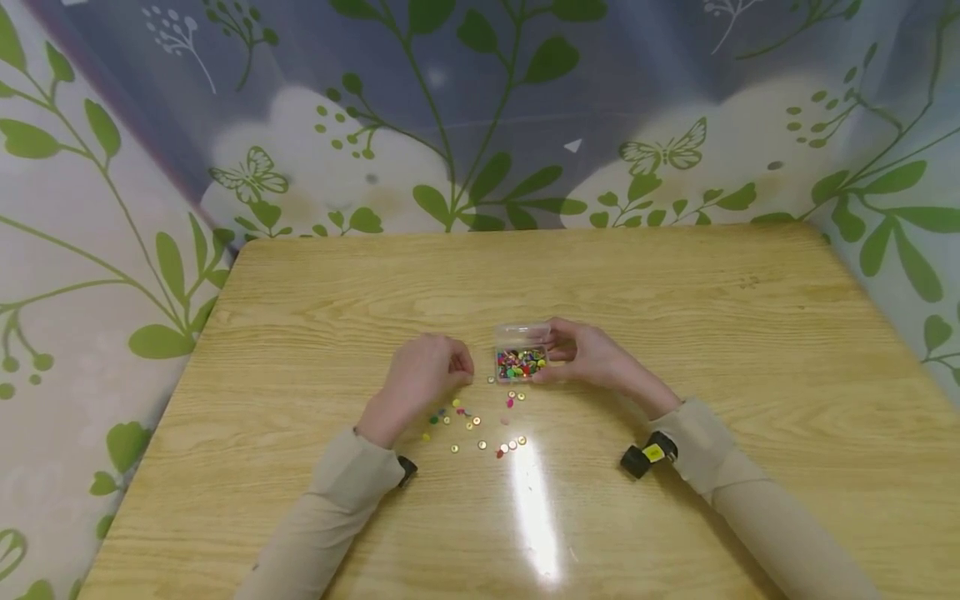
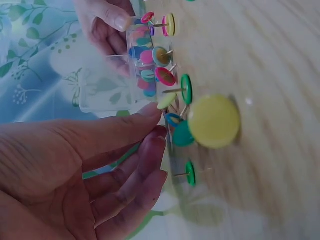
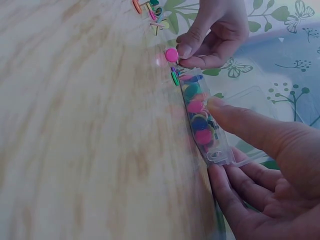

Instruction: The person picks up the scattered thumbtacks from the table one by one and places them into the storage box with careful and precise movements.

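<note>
While the right hand (image 1: pixel 592 357) grips the right end of a small clear box (image 3: pixel 218 158), half open with its thumb in front and bent fingers behind, the left hand (image 1: pixel 426 373) is just left of it. Its thumb and first finger are close together, and its other fingers curl. I can't tell if it pinches a tack. The box sits on the table (image 1: pixel 637 283), lid (image 1: pixel 522 336) up, full of bright tacks (image 1: pixel 521 363). Loose tacks (image 2: pixel 215 121) lie near the left hand. Both arms reach forward.
</note>
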Demonstrator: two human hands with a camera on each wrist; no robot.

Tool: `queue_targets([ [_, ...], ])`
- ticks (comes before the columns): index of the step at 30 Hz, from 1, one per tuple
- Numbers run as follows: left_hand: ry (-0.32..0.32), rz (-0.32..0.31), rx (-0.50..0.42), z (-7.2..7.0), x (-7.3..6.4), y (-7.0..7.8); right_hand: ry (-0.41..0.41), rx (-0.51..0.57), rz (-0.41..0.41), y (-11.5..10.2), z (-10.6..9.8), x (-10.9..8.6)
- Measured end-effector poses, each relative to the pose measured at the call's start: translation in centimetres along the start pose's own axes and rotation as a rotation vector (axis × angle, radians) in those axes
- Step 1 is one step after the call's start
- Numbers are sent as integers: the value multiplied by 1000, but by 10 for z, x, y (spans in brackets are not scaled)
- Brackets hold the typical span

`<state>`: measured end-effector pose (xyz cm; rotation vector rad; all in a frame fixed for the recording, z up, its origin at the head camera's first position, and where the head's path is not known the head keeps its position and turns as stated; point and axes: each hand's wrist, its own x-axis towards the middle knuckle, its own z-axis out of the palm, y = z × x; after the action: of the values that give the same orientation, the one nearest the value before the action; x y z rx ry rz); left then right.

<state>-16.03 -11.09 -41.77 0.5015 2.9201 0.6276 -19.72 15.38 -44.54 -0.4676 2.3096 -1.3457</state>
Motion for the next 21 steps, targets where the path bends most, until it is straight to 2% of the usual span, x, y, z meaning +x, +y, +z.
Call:
queue_targets([
  [9, 70, 35, 8, -4, 3, 0, 5, -10, -7, 0, 0, 0],
  [17, 93, 65, -65, -4, 6, 12, 4, -12, -1, 1, 1, 0],
  [21, 108, 89, -68, -4, 8, 21, 1, -6, -11, 2, 1, 1],
])
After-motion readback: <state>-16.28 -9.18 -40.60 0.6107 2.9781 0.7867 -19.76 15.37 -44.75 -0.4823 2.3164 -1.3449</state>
